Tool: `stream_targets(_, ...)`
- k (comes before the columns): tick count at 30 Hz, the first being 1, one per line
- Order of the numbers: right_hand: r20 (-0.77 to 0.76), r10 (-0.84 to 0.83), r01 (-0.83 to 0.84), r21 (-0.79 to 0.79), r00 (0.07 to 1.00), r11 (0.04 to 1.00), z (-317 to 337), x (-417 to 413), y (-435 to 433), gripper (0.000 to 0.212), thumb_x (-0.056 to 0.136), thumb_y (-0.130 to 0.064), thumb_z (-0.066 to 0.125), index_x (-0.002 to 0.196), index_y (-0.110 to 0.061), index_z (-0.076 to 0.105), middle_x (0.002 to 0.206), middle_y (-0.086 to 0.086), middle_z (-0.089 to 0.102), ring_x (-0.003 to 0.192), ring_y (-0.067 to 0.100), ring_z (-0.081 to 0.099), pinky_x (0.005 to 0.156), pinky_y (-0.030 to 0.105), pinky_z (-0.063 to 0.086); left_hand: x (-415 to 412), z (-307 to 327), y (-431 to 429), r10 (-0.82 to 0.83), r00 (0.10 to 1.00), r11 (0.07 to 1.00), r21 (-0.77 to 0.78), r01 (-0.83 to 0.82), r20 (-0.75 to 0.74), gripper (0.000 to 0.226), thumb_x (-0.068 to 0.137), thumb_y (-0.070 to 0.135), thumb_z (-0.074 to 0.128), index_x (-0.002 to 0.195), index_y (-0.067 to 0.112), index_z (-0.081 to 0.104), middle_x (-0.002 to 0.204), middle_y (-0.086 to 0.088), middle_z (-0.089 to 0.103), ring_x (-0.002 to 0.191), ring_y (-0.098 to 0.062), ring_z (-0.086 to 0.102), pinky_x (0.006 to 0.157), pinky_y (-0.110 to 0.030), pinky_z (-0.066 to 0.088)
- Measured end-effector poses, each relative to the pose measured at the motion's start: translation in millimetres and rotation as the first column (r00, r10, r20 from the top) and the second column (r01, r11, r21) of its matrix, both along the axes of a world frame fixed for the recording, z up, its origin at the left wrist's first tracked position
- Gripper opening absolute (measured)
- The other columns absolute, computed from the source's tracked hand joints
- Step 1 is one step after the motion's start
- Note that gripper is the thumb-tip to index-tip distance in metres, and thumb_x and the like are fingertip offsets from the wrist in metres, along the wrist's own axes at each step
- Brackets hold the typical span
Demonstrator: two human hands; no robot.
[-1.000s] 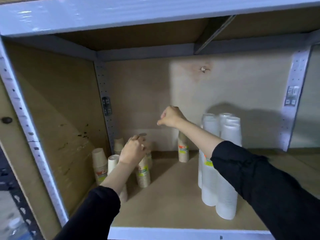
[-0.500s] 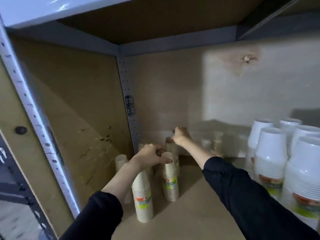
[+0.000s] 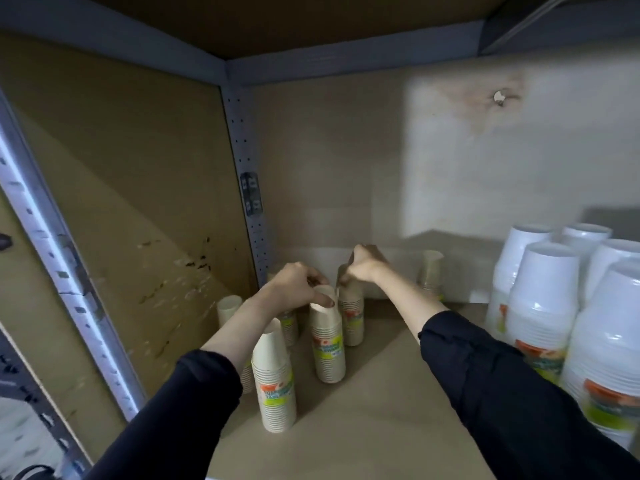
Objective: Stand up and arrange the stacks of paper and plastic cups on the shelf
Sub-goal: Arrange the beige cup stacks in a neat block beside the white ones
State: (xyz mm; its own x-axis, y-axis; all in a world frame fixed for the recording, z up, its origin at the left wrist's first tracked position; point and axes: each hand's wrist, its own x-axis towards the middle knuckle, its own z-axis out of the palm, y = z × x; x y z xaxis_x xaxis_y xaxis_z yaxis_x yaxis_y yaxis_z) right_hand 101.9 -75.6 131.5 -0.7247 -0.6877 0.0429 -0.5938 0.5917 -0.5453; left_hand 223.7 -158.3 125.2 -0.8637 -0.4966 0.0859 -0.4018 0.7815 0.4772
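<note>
Several upright stacks of beige paper cups stand in the shelf's back left corner. My left hand (image 3: 298, 284) grips the top of the middle paper stack (image 3: 327, 344). My right hand (image 3: 363, 266) closes on the top of the paper stack behind it (image 3: 351, 318). A nearer paper stack (image 3: 275, 382) stands free in front, and another (image 3: 229, 308) stands by the left wall. A lone paper stack (image 3: 431, 275) sits against the back wall. Tall white plastic cup stacks (image 3: 543, 299) fill the right side.
The brown shelf board (image 3: 374, 427) runs forward between the paper and plastic stacks. A perforated grey upright (image 3: 244, 174) marks the back corner; another upright (image 3: 65, 258) frames the left front. The upper shelf hangs low overhead.
The view has pushed closer into the corner. Both hands stay on the two paper stacks, and the stack under my left hand has shifted slightly toward the right.
</note>
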Motion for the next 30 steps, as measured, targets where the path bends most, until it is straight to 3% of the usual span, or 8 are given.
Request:
stream_targets(4,-0.055,0.0,0.004,0.074,0.998,0.997,10,2,18,0.043,0.073,-0.019,0.073,0.109,0.003,0.064,0.105,0.018,0.067,0.087,0.026,0.062,0.072,0.027,0.048,-2,7,2,0.023,0.999,1.0,-0.002,-0.023,-0.035,0.045,0.072,0.022,0.078,0.113,0.008,0.066,0.117,-0.008,0.067,0.091,-0.011,0.052,0.077,-0.021,0.041)
stream_targets(8,-0.053,0.011,-0.006,0.093,0.999,0.996,13,7,36,0.032,0.069,-0.022,0.077,0.089,0.001,0.066,0.088,0.012,0.062,0.077,0.023,0.059,0.072,0.03,0.053,-2,7,10,0.049,0.997,0.999,-0.01,-0.05,-0.061,0.047,0.072,0.023,0.078,0.114,0.007,0.065,0.119,-0.009,0.066,0.098,-0.016,0.057,0.079,-0.021,0.043)
stream_targets(13,-0.018,-0.01,0.011,0.072,1.0,0.997,15,18,65,0.025,0.07,-0.021,0.078,0.075,-0.004,0.06,0.082,0.009,0.059,0.057,0.019,0.055,0.041,0.016,0.039,-6,10,25,0.045,0.996,0.999,-0.016,-0.047,-0.082,0.046,0.072,0.021,0.078,0.113,0.006,0.066,0.118,-0.01,0.066,0.103,-0.021,0.06,0.08,-0.023,0.043)
stream_targets(15,0.001,-0.023,0.023,0.057,1.0,0.998,16,21,76,0.024,0.07,-0.021,0.077,0.08,-0.005,0.063,0.08,0.009,0.061,0.047,0.012,0.05,0.034,0.011,0.036,-7,11,31,0.02,0.997,0.999,-0.029,-0.022,-0.069,0.046,0.072,0.022,0.078,0.113,0.006,0.066,0.118,-0.009,0.066,0.096,-0.017,0.057,0.08,-0.023,0.043)
stream_targets(19,0.062,-0.025,0.023,0.033,0.998,0.999,13,24,89,0.022,0.069,-0.015,0.078,0.068,-0.006,0.058,0.081,0.012,0.062,0.05,0.015,0.054,0.045,0.021,0.047,-8,11,41,-0.023,1.0,0.999,-0.047,0.022,-0.018,0.048,0.07,0.025,0.079,0.114,0.009,0.066,0.116,-0.007,0.066,0.092,-0.012,0.053,0.081,-0.021,0.042)
stream_targets(22,0.105,-0.033,0.033,-0.002,0.994,0.999,11,27,96,0.025,0.068,-0.011,0.078,0.085,-0.002,0.063,0.093,0.014,0.065,0.075,0.022,0.063,0.061,0.029,0.056,-5,8,48,-0.053,0.998,0.998,-0.039,0.054,0.014,0.046,0.068,0.025,0.08,0.111,0.009,0.068,0.108,-0.005,0.068,0.09,-0.012,0.054,0.08,-0.021,0.042)
stream_targets(25,0.104,-0.04,0.038,0.022,0.994,0.999,10,32,101,0.025,0.069,-0.013,0.078,0.071,-0.006,0.054,0.087,0.011,0.062,0.074,0.023,0.062,0.056,0.024,0.052,-2,5,54,-0.074,0.997,0.996,-0.037,0.075,0.025,0.044,0.068,0.024,0.081,0.107,0.009,0.07,0.095,0.0,0.063,0.089,-0.012,0.054,0.078,-0.021,0.041)
stream_targets(30,0.112,-0.065,0.059,0.052,0.992,0.997,1,40,105,0.037,0.071,-0.015,0.077,0.061,-0.009,0.042,0.062,0.006,0.054,0.046,0.015,0.05,0.04,0.021,0.041,-1,1,59,-0.086,0.996,0.996,-0.034,0.087,0.039,0.045,0.068,0.025,0.081,0.108,0.01,0.069,0.095,0.001,0.062,0.09,-0.012,0.054,0.079,-0.02,0.041)
